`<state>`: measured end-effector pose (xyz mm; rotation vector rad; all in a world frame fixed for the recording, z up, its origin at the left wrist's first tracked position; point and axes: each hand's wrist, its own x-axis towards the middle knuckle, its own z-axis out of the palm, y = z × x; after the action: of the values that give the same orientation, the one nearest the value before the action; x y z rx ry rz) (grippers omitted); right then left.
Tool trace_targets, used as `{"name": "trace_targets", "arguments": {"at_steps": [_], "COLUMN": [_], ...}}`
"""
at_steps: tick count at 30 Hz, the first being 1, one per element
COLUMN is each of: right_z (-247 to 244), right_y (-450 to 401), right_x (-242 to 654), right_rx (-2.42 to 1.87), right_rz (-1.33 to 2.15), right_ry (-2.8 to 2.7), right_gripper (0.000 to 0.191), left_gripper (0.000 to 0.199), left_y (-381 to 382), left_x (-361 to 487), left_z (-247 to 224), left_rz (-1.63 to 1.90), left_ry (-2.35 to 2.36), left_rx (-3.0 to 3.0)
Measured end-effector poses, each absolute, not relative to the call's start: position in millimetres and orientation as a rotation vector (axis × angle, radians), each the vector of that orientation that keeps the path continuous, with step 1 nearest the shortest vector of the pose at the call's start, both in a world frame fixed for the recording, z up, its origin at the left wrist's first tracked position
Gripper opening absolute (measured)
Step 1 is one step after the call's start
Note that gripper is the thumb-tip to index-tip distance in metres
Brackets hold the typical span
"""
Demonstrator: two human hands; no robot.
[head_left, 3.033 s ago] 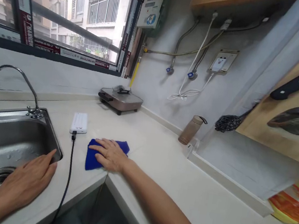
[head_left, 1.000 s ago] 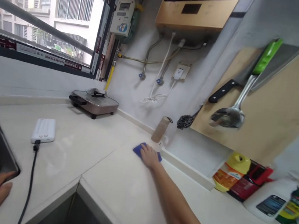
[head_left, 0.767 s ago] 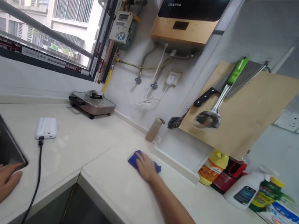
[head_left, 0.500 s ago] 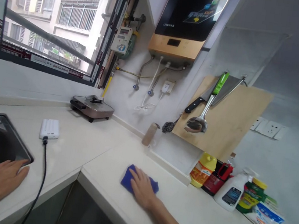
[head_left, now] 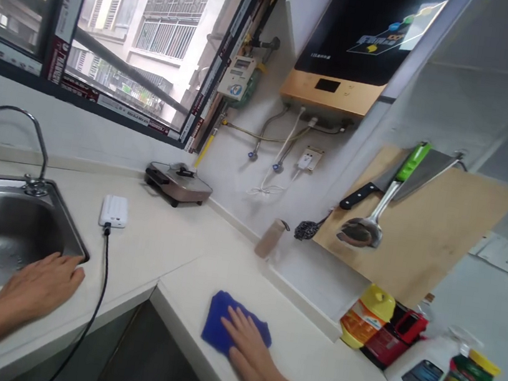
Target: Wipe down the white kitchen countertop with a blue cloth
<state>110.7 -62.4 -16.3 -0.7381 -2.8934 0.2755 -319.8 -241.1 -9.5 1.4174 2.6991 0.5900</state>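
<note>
My right hand [head_left: 254,351] lies flat on a blue cloth [head_left: 218,330] on the white countertop, its fingers stretched out across the cloth's right part. The left part of the cloth shows from under the fingers, close to the counter's front edge. Over at the sink [head_left: 65,221], my left hand [head_left: 45,281] rests palm down at the front right corner, fingers extended and holding nothing. Just right of that hand, a black cable runs over the counter edge from a white power bank [head_left: 113,211].
An electric pan [head_left: 179,184] stands in the back corner. A brownish bottle [head_left: 272,238] is by the wall. A cutting board [head_left: 438,223], knife [head_left: 358,196] and ladle [head_left: 366,230] hang at right, above a yellow jug [head_left: 367,315] and a white spray bottle [head_left: 420,368].
The view has swung left, showing more of the sink and tap. My right hand and the cloth have shifted slightly toward the counter's front edge. The left hand stays at the sink corner.
</note>
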Motion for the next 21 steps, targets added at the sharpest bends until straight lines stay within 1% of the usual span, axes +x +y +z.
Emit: {"name": "trace_targets", "arguments": {"at_steps": [4,11,16,21], "right_z": [-13.8,-5.7,-3.0,-4.1], "right_y": [-48.9,-17.8,1.9,29.1], "right_x": [44.8,-82.2,-164.9,-231.2], "right_rx": [-0.569,-0.357,-0.368,-0.521], "right_rz": [0.288,0.308,0.315,0.274], "right_ry": [-2.917,-2.966,-2.948,-2.937], "right_gripper": [0.052,0.053,0.051,0.052], "left_gripper": [0.059,0.060,0.061,0.062], "left_y": [-242.6,-238.4,-238.0,-237.5], "left_x": [-313.4,-314.3,-313.1,-312.9], "left_z": [-2.7,-7.6,-7.7,-9.0], "left_rz": [0.547,0.439,0.375,0.356], "left_ry": [2.662,2.705,2.721,2.731], "left_rx": [1.462,1.412,1.397,1.349]}}
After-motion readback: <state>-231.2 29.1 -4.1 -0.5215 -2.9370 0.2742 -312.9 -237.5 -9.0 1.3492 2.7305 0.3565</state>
